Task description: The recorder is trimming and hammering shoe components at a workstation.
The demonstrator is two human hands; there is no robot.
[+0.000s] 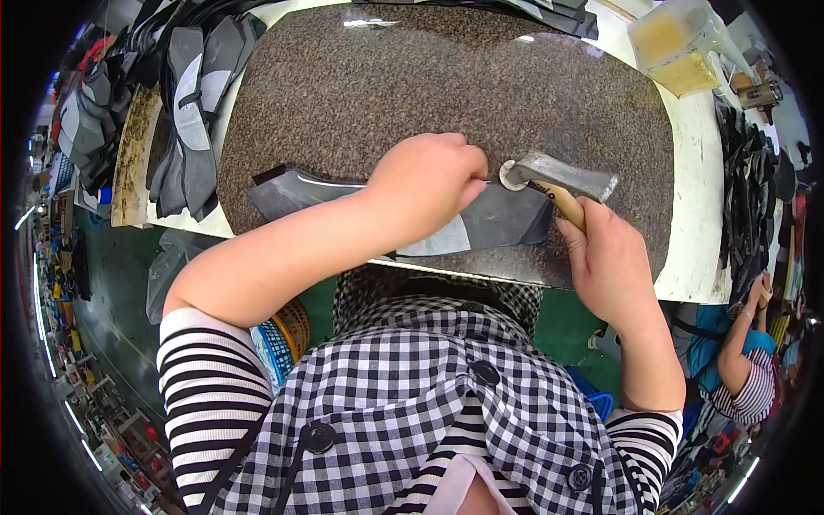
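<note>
A hammer (571, 174) with a metal head and a short wooden handle is gripped in my right hand (611, 257). Its round striking face is down at the edge of a dark grey cut piece (506, 212), which lies flat on the speckled brown slab (360, 94). My left hand (429, 184) rests over the same piece with its fingers curled and pinched at the far edge, close to the hammer face. What the fingertips hold is hidden. A pale patch (442, 240) shows on the piece below my left wrist.
Stacks of grey and black cut pieces (193, 112) lie at the left, with more dark pieces (747, 189) hanging at the right. A clear plastic container (678, 47) stands at the far right corner. Another person's arm (738, 352) shows at the lower right.
</note>
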